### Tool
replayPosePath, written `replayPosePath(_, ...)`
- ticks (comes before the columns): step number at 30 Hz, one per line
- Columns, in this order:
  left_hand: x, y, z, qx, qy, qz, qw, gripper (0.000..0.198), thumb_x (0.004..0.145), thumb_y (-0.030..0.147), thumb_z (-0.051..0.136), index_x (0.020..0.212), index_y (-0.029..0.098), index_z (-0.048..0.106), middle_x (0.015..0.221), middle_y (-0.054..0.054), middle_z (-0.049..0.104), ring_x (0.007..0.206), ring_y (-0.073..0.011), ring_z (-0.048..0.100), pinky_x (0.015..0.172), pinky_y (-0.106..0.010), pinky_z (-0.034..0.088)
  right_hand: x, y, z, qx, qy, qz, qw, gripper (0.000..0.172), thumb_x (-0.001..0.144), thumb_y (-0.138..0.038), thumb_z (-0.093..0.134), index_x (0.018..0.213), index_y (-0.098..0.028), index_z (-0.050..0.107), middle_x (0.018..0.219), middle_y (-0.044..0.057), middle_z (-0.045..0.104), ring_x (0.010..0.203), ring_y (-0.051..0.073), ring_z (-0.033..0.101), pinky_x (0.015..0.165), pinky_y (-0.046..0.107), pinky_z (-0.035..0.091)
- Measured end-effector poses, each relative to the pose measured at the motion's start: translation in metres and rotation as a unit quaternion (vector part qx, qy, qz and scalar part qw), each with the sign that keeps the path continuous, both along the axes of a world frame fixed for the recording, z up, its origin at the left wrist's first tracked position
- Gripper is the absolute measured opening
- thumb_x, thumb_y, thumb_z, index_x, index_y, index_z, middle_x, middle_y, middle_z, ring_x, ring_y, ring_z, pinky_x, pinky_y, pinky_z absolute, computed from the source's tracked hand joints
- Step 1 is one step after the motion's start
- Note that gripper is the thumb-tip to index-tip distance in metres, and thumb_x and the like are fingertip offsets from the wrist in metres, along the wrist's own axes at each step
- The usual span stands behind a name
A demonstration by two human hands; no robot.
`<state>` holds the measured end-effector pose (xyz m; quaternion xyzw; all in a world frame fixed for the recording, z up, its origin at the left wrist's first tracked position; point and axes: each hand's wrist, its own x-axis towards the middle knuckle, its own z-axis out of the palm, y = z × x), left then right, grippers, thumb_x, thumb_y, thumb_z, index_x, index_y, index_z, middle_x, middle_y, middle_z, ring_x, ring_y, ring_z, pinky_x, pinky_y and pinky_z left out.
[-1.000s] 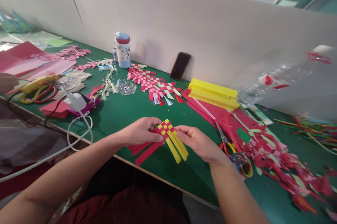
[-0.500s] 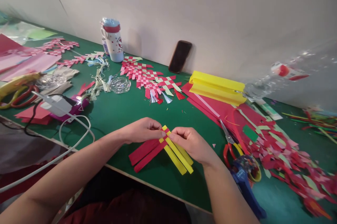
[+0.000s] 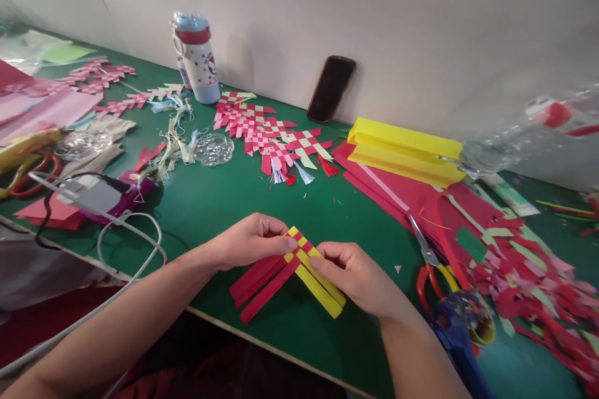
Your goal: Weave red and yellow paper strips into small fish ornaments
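Observation:
Between my hands is a small piece of woven paper strips, red and yellow in a checked pattern at its top. Loose red strips fan out to the lower left, and yellow strips to the lower right. My left hand is closed, its thumb pressing the woven part from the left. On the other side, my right hand pinches the yellow strips between thumb and fingers. The curled fingertips of both hands are partly hidden.
Woven paper fish shapes with tassels lie beyond my hands. Scissors, a blue tape dispenser and red paper scraps are at the right. A white cable crosses the left edge. A bottle and phone stand behind.
My right hand has shifted slightly down and right along the yellow strips. The checked part shows more clearly now, and the yellow strips sit closer together. My left hand stays at the weave.

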<state>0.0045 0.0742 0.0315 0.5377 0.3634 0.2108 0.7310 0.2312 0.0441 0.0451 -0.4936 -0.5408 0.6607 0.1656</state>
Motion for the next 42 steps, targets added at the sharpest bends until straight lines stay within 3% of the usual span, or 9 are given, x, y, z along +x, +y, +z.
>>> replayPosePath(8, 0.002, 0.001, -0.002, 0.030, 0.037, 0.003, 0.999, 0.037, 0.085, 0.049, 0.062, 0.074, 0.014, 0.062, 0.060, 0.005, 0.046, 0.054, -0.0069, 0.033, 0.052, -0.022, 0.026, -0.003, -0.003, 0.000, -0.001, -0.036, 0.021, 0.999, 0.042, 0.087, -0.058, 0.057, 0.069, -0.019, 0.053, 0.057, -0.006, 0.038, 0.050, 0.007, 0.033, 0.043, 0.019, 0.025)
replayPosePath(13, 0.004, -0.001, -0.005, 0.058, 0.023, 0.016, 0.998, 0.035, 0.086, 0.045, 0.062, 0.074, 0.012, 0.061, 0.063, 0.003, 0.050, 0.056, -0.0073, 0.038, 0.055, -0.022, 0.030, -0.003, -0.002, -0.001, 0.007, -0.034, 0.026, 0.999, 0.042, 0.088, -0.055, 0.056, 0.067, -0.020, 0.049, 0.055, -0.007, 0.034, 0.049, 0.007, 0.029, 0.043, 0.019, 0.023)
replayPosePath(23, 0.008, 0.001, -0.005, -0.001, 0.022, 0.024, 0.999, 0.033, 0.076, 0.044, 0.074, 0.078, 0.012, 0.069, 0.060, 0.004, 0.054, 0.053, -0.0059, 0.037, 0.051, -0.021, 0.027, -0.006, -0.002, 0.004, 0.029, -0.056, 0.042, 0.997, 0.039, 0.085, -0.052, 0.061, 0.066, -0.019, 0.050, 0.056, -0.008, 0.033, 0.049, 0.006, 0.028, 0.042, 0.019, 0.023)
replayPosePath(32, 0.015, -0.001, -0.008, 0.006, 0.025, 0.058, 0.998, 0.024, 0.076, 0.036, 0.072, 0.071, 0.013, 0.067, 0.057, 0.004, 0.057, 0.050, -0.0052, 0.043, 0.050, -0.019, 0.032, -0.006, -0.002, 0.000, 0.038, -0.076, 0.051, 0.995, 0.039, 0.088, -0.052, 0.055, 0.067, -0.020, 0.045, 0.059, -0.007, 0.033, 0.052, 0.007, 0.030, 0.045, 0.020, 0.025)
replayPosePath(36, 0.012, 0.000, -0.008, -0.028, 0.011, 0.080, 0.996, 0.026, 0.075, 0.038, 0.075, 0.073, 0.013, 0.068, 0.062, 0.002, 0.063, 0.053, -0.0066, 0.051, 0.053, -0.019, 0.038, -0.003, -0.001, 0.002, 0.048, -0.076, 0.049, 0.995, 0.041, 0.088, -0.053, 0.056, 0.067, -0.020, 0.044, 0.059, -0.008, 0.034, 0.052, 0.007, 0.030, 0.045, 0.020, 0.025)
replayPosePath(38, 0.011, 0.000, -0.006, -0.050, -0.004, 0.077, 0.996, 0.028, 0.074, 0.040, 0.076, 0.080, 0.013, 0.069, 0.067, 0.001, 0.065, 0.056, -0.0074, 0.055, 0.056, -0.020, 0.042, -0.002, 0.000, 0.002, 0.037, -0.070, 0.042, 0.996, 0.041, 0.087, -0.056, 0.056, 0.069, -0.020, 0.048, 0.058, -0.008, 0.035, 0.051, 0.007, 0.031, 0.045, 0.020, 0.025)
replayPosePath(42, 0.006, -0.001, -0.001, -0.059, -0.038, 0.077, 0.995, 0.047, 0.081, 0.048, 0.069, 0.116, 0.017, 0.062, 0.084, -0.002, 0.069, 0.068, -0.0107, 0.061, 0.066, -0.023, 0.047, 0.001, 0.002, 0.002, 0.025, -0.061, 0.011, 0.998, 0.041, 0.086, -0.058, 0.057, 0.072, -0.019, 0.053, 0.058, -0.007, 0.039, 0.051, 0.007, 0.034, 0.045, 0.020, 0.026)
